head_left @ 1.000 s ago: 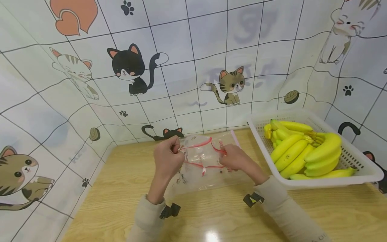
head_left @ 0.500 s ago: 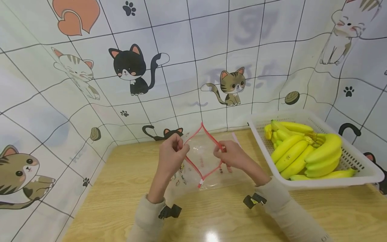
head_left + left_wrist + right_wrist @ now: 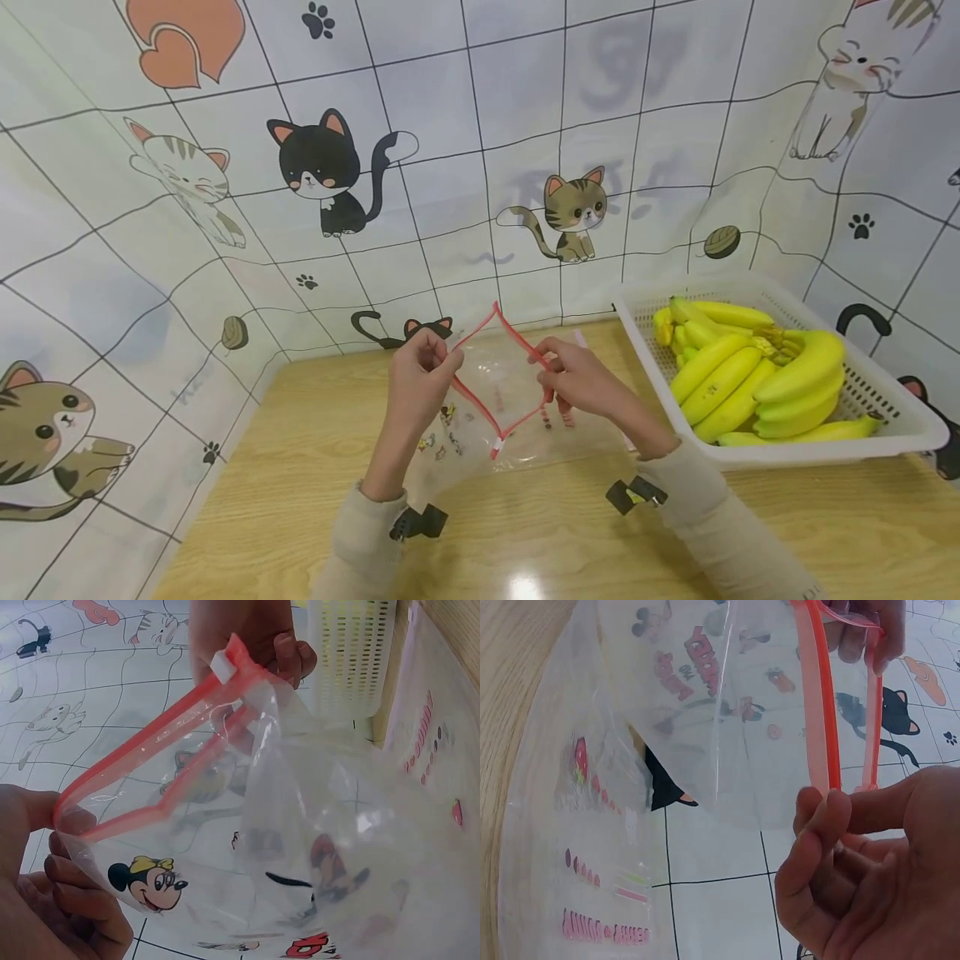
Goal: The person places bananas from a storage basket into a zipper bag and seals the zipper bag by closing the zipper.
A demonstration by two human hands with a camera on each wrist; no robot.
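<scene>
A clear zip bag point(image 3: 517, 446) with a red zip rim and cartoon prints is held up over the table, its mouth spread into a diamond. My left hand point(image 3: 420, 379) pinches the rim's left side between thumb and fingers. On the opposite side, my right hand point(image 3: 577, 379) pinches the rim, thumb and fingertips meeting on the red strip in the right wrist view. A white slider point(image 3: 223, 667) sits at the near corner of the mouth. Nothing shows inside the bag. Behind it, another clear bag point(image 3: 442, 712) with a pale pink edge lies on the table.
At the right, a white perforated basket point(image 3: 825, 454) holds several bananas point(image 3: 720, 379). A cat-printed sheet point(image 3: 450, 208) covers the walls behind and at the sides of the wooden table point(image 3: 300, 500).
The bag's mouth has gone from a narrow gap to a wide diamond, and its far corner has risen. My right fingers have shifted along the rim. The basket has stayed put.
</scene>
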